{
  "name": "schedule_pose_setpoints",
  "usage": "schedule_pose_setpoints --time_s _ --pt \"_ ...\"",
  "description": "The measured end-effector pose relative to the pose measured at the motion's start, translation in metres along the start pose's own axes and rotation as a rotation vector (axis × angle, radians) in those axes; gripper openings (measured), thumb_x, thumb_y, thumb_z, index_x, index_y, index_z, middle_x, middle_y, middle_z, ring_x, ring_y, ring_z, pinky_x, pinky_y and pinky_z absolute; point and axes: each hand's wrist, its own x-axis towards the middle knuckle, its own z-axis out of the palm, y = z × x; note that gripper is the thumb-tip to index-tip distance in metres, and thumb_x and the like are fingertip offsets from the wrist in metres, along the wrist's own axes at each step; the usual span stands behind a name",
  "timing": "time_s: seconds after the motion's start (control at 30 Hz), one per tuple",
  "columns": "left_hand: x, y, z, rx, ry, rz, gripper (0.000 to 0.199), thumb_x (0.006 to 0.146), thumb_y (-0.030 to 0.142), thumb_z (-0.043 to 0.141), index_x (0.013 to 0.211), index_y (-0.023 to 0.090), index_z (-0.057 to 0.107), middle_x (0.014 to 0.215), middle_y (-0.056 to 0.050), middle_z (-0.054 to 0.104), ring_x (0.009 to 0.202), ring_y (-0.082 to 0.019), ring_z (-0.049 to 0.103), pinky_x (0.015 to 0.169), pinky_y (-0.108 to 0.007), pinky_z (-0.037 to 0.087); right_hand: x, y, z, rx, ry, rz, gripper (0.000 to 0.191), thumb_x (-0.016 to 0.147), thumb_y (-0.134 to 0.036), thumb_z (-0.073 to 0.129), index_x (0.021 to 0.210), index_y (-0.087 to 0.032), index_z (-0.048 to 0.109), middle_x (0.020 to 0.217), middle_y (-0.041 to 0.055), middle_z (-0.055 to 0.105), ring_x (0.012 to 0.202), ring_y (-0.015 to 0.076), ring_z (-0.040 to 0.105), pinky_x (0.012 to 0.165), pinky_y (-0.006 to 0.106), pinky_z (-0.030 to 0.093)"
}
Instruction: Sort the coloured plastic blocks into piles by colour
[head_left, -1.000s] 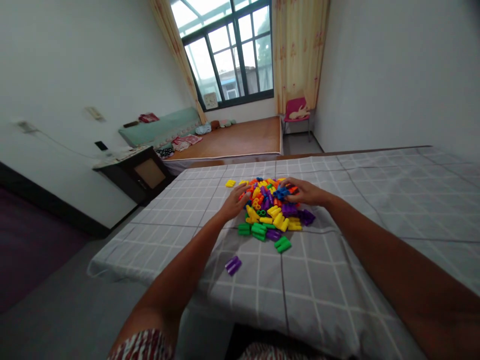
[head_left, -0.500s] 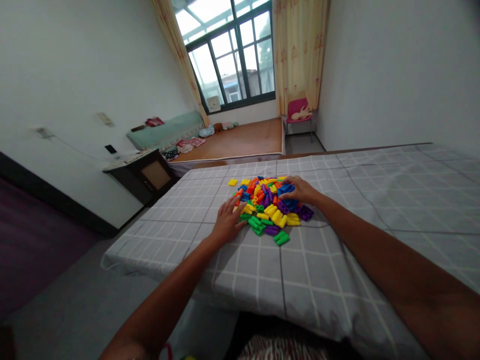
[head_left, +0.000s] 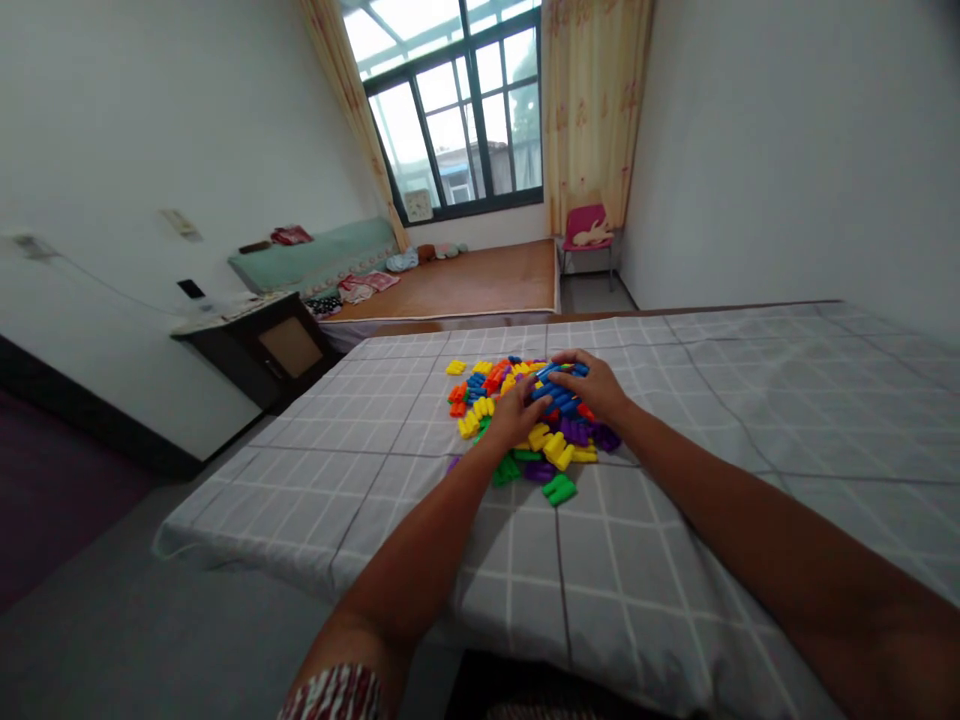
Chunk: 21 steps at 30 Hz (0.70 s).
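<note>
A heap of colourful plastic building blocks (head_left: 556,447) lies on the grey checked cloth. Above the middle of it is a cluster of blue blocks (head_left: 556,395), which look joined together. My right hand (head_left: 601,388) grips this cluster from the right, thumb and fingers curled round its edge. From the left, my left hand (head_left: 516,412) closes on the near left end of the same cluster; its fingertips are partly hidden. Purple blocks (head_left: 576,432) lie just below my right hand. A green block (head_left: 559,490) rests apart at the near side, and a yellow one (head_left: 456,368) at the far left.
The checked cloth (head_left: 300,480) covers a wide table whose left edge drops to the floor. Behind it stand a bed (head_left: 480,285) with clothes on it, a dark cabinet (head_left: 285,350) at the left and a pink chair (head_left: 586,225) by the curtain.
My left hand has moved right and up, from the heap's left edge to the blue blocks. My right hand has lifted the blue cluster slightly leftward. The view has shifted a little.
</note>
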Motion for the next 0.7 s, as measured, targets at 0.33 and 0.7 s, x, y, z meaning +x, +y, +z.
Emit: schedule_pose_setpoints --time_s 0.33,0.7 --pt "-0.009 -0.010 -0.028 -0.184 0.004 -0.104 0.023 0.079 0.035 0.063 0.091 0.015 0.062 0.074 0.000 0.063 0.068 -0.014 0.060 0.065 -0.027 0.052 0.014 0.014 -0.017 0.105 0.147 0.097 0.040 0.063 -0.044 0.073 0.093 -0.019 0.064 0.087 0.0047 0.068 0.069 0.0165 0.062 0.062 0.031 0.053" --pt "-0.007 -0.019 -0.029 -0.066 0.109 0.010 0.030 0.088 0.026 0.053 0.116 0.020 0.063 0.110 -0.007 0.068 0.103 -0.022 0.063 0.092 -0.039 0.050 0.011 -0.007 -0.016 -0.207 -0.043 -0.104 0.032 0.083 -0.045 0.054 0.099 -0.020 0.067 0.096 0.0066 0.071 0.086 0.0213 0.064 0.081 0.039 0.052"
